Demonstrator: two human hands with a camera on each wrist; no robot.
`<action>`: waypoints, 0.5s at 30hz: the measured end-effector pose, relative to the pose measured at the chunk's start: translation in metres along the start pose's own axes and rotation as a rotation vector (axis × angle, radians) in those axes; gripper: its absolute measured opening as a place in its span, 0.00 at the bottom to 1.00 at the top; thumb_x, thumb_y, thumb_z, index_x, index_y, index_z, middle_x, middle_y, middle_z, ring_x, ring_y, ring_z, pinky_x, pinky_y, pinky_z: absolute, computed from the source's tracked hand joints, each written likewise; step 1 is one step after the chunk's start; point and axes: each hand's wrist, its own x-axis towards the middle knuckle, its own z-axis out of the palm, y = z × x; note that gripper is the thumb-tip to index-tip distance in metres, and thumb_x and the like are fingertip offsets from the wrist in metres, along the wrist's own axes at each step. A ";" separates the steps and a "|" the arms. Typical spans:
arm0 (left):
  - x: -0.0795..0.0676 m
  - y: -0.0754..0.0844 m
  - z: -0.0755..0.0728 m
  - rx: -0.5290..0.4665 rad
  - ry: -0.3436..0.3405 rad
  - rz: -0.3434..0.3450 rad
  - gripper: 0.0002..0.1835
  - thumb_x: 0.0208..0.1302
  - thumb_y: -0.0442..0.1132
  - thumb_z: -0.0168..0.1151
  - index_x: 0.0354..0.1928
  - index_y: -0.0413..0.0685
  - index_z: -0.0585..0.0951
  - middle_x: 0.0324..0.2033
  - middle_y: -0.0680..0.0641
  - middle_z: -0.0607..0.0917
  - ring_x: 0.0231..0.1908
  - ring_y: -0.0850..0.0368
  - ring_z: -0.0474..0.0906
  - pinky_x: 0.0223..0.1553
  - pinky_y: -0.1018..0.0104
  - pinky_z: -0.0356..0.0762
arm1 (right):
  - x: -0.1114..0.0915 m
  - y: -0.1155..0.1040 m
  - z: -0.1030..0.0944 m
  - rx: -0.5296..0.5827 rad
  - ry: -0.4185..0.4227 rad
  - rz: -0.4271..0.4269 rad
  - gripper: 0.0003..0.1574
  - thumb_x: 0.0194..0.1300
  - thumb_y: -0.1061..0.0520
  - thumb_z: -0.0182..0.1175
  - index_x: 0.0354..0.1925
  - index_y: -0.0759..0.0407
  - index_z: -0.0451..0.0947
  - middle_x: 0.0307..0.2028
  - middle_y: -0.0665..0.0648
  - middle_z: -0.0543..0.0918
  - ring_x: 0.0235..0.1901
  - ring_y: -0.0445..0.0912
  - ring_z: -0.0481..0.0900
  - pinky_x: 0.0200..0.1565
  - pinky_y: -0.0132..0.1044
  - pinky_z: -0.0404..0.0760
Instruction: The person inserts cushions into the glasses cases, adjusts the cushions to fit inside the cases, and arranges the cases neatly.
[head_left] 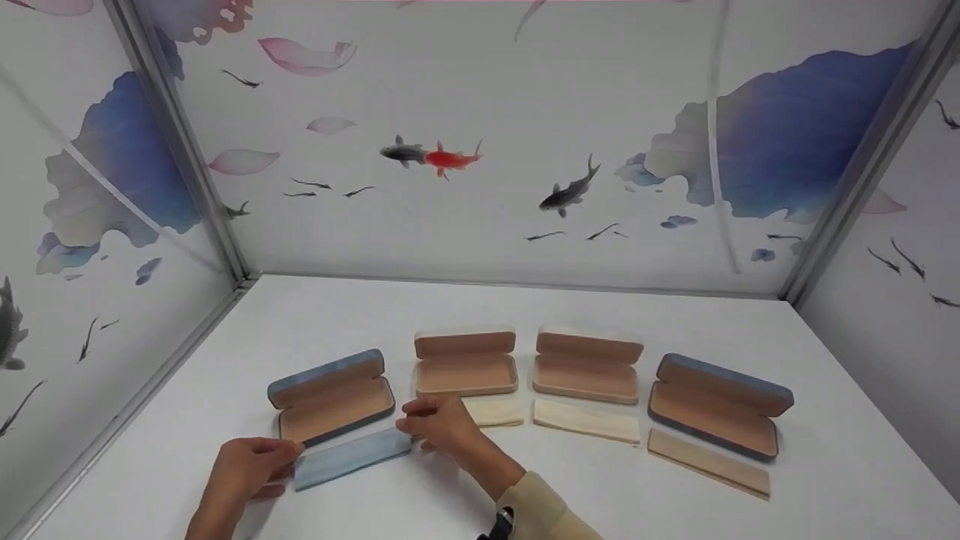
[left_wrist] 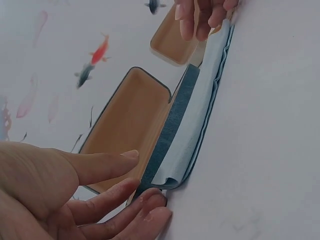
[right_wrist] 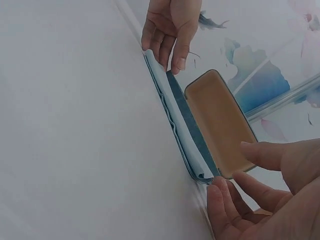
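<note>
A folded light-blue cloth (head_left: 352, 459) lies on the table before an open blue glasses case (head_left: 337, 409) with a tan lining. At the cloth's left end is my left hand (head_left: 244, 472); in the left wrist view its fingertips (left_wrist: 155, 200) are right at the folded edge, the thumb raised apart from them. My right hand (head_left: 450, 427) is at the other end. In the right wrist view its fingertips (right_wrist: 217, 186) meet the cloth's end (right_wrist: 200, 172), with the thumb held away. The cloth's layers show along its near side.
Two open cream glasses cases (head_left: 466, 381) (head_left: 586, 382) and another blue one (head_left: 716, 420) stand to the right. Before them lie folded cream cloths (head_left: 585, 421) and a tan cloth (head_left: 709, 463). Printed panels (head_left: 480, 247) enclose the white table (head_left: 337, 307).
</note>
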 end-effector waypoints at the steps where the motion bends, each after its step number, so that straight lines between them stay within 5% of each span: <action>1: 0.000 0.000 0.000 0.002 0.002 -0.010 0.20 0.67 0.40 0.66 0.54 0.32 0.80 0.38 0.41 0.87 0.33 0.57 0.83 0.37 0.61 0.87 | 0.000 0.000 0.001 -0.005 -0.003 0.005 0.19 0.63 0.55 0.69 0.52 0.59 0.83 0.41 0.53 0.86 0.36 0.43 0.82 0.41 0.36 0.85; 6: 0.000 0.000 0.001 0.010 -0.004 -0.039 0.21 0.65 0.39 0.67 0.54 0.31 0.78 0.38 0.40 0.87 0.32 0.57 0.83 0.36 0.64 0.86 | 0.002 0.000 0.004 -0.035 -0.004 0.008 0.19 0.62 0.57 0.70 0.52 0.58 0.83 0.40 0.53 0.85 0.34 0.42 0.81 0.37 0.34 0.84; 15: -0.007 0.000 0.001 0.074 -0.040 0.028 0.17 0.65 0.36 0.67 0.50 0.31 0.82 0.37 0.43 0.88 0.31 0.59 0.82 0.36 0.65 0.86 | 0.000 0.001 0.003 -0.156 -0.041 -0.050 0.19 0.61 0.61 0.70 0.51 0.59 0.83 0.40 0.52 0.84 0.35 0.42 0.80 0.37 0.37 0.84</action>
